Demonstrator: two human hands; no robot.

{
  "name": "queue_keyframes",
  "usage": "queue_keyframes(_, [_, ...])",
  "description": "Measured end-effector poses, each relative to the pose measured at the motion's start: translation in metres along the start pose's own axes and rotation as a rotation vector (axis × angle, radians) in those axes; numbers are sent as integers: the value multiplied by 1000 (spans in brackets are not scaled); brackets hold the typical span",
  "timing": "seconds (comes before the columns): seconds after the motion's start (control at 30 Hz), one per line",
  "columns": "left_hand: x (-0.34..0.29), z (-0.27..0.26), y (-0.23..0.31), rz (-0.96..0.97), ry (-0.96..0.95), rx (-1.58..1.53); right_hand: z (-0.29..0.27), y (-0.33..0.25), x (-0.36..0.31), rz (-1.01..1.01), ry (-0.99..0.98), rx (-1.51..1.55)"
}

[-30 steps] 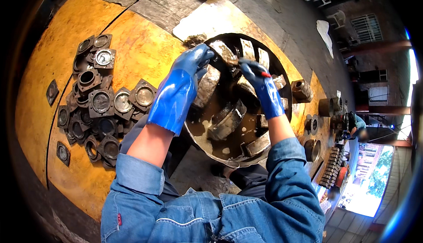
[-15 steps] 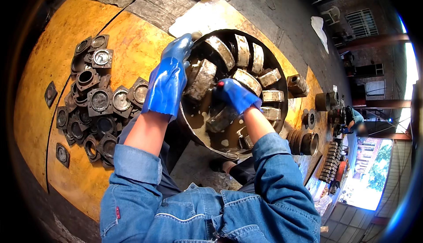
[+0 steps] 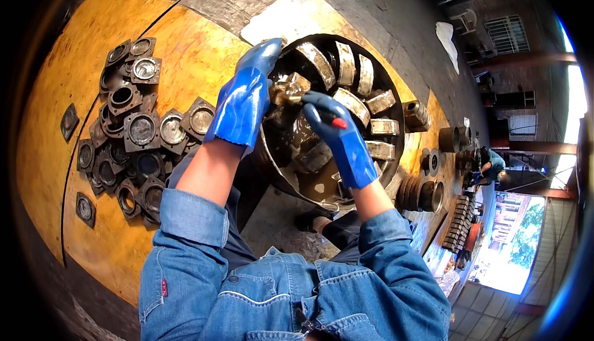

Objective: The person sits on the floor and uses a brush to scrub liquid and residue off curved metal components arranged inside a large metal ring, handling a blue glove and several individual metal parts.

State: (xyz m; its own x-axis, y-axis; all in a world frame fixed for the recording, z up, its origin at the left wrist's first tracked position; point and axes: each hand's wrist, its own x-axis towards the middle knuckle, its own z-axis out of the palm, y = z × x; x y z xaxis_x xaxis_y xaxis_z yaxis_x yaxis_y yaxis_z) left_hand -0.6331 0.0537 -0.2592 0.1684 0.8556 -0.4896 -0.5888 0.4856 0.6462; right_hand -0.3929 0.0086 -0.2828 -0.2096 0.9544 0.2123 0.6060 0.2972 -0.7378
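Note:
A round dark drum (image 3: 262, 155) stands in front of me, with murky liquid and several thick metal blocks (image 3: 351, 107) in it. At its left rim my left hand (image 3: 258, 59), in a blue rubber glove, is closed round a wet brownish metal block (image 3: 297, 83); the fingers partly hide it. My right hand (image 3: 325, 115), gloved the same way, is closed on a thin brush-like tool with a red handle end (image 3: 339, 123). The tool's working end points at the block; its exact shape is blurred.
A heap of square metal flanges with round openings (image 3: 141, 130) lies on the yellow floor sheet (image 3: 192, 50) to my left. Right of the drum are a metal block (image 3: 416, 116), ringed cylinders (image 3: 427, 194) and a row of parts (image 3: 459, 223). Another person (image 3: 493, 164) bends over farther right.
My right hand has lifted out of the middle of the drum and turned, bringing the red handle end into plain view. My left hand has shifted slightly up, and the block beside it has tilted.

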Motion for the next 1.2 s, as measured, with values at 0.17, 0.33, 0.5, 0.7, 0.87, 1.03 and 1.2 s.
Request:
queue_keyframes(0.17, [-2, -7, 6, 1, 15, -6, 8, 1, 61, 480, 81, 122])
queue_keyframes(0.33, [1, 0, 5, -4, -2, 3, 7, 15, 80, 603, 52, -25])
queue_keyframes(0.5, [-2, -6, 5, -1, 6, 11, 18, -35, 18, 444, 31, 140])
queue_keyframes(0.7, [-3, -5, 3, 15, -12, 25, 34, -76, -50, 315, -55, 10])
queue_keyframes(0.87, [-2, -13, 4, 45, -16, 41, 59, -82, -56, 620, -390, -119])
queue_keyframes(1.03, [2, -8, 6, 39, -30, 52, 71, -59, -43, 739, -412, -282])
queue_keyframes(1.2, [9, -12, 11, 28, -21, 60, 29, -118, -21, 1027, -257, 35])
